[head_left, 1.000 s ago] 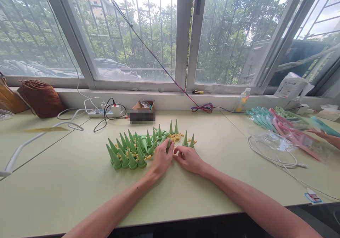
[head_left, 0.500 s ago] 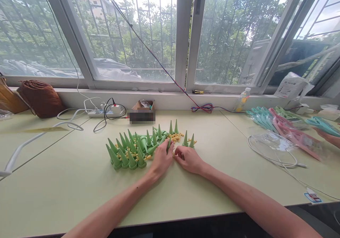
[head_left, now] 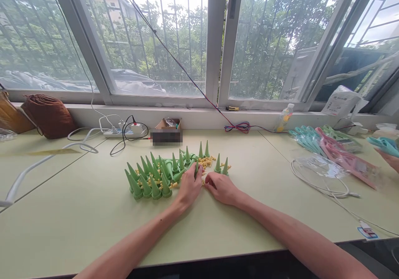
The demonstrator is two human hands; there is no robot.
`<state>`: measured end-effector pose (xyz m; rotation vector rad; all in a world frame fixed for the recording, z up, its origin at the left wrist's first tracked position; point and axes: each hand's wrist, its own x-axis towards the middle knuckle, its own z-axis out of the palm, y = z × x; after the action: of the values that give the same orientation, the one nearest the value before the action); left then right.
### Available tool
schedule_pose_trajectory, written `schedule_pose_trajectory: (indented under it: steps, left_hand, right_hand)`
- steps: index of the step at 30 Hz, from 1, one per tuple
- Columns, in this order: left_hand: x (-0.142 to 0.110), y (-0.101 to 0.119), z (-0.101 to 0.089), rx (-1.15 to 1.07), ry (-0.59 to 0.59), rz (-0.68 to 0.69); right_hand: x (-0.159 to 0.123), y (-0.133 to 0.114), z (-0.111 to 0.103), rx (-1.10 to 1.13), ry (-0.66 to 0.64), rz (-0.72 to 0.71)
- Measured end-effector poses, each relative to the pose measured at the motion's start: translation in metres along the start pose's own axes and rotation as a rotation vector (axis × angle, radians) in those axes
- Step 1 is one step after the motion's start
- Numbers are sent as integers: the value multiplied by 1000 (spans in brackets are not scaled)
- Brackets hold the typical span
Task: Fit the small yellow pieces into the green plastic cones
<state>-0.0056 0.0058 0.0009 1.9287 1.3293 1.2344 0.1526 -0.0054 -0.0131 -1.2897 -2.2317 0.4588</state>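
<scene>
My left hand (head_left: 190, 186) is closed around a green plastic cone (head_left: 196, 169), whose tip pokes up between the fingers. Close beside it, my right hand (head_left: 222, 187) is curled in a pinch at a small yellow piece (head_left: 203, 182), mostly hidden by the fingertips. Many green cones (head_left: 156, 189) crowd the table left of my hands, most upright, a few lying down. Loose yellow pieces (head_left: 205, 161) are heaped just beyond my hands, with others among the cones. Two upright cones (head_left: 217, 165) stand behind my right hand.
At the back are a small open box (head_left: 168, 125), a power strip (head_left: 124, 132) and coiled wires (head_left: 238, 126). A bottle (head_left: 284, 117), pink and teal plastic items (head_left: 307, 140) and a white cable (head_left: 324, 192) lie right. Another person's hand (head_left: 388, 158) shows at the right edge.
My hands have barely shifted; the cone in my left hand sits slightly higher and further left. At the right edge, the other person's hand has moved right with a teal item.
</scene>
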Motion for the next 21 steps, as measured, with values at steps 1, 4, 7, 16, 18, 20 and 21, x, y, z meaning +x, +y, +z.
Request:
schedule_pose_trajectory:
  steps: [1,4,7,16,18,20,21]
  left_hand:
    - [0,0,0,-4,4,-3]
    - [0,1,0,-16,19,-8]
    - [0,1,0,-25,23,-9]
    - [0,3,-1,-27,17,-28]
    - [-1,4,-2,-31,19,-32]
    - [-1,5,-2,-38,22,-37]
    - [-1,6,-3,-41,24,-40]
  right_hand:
    - [0,-1,-1,-1,-2,2]
    - [0,-3,-2,-8,-8,4]
    - [0,-4,-3,-14,-6,3]
    - [0,0,0,56,48,-17]
    - [0,1,1,123,84,-13]
    - [1,1,1,201,122,-5]
    - [1,1,2,240,139,-2]
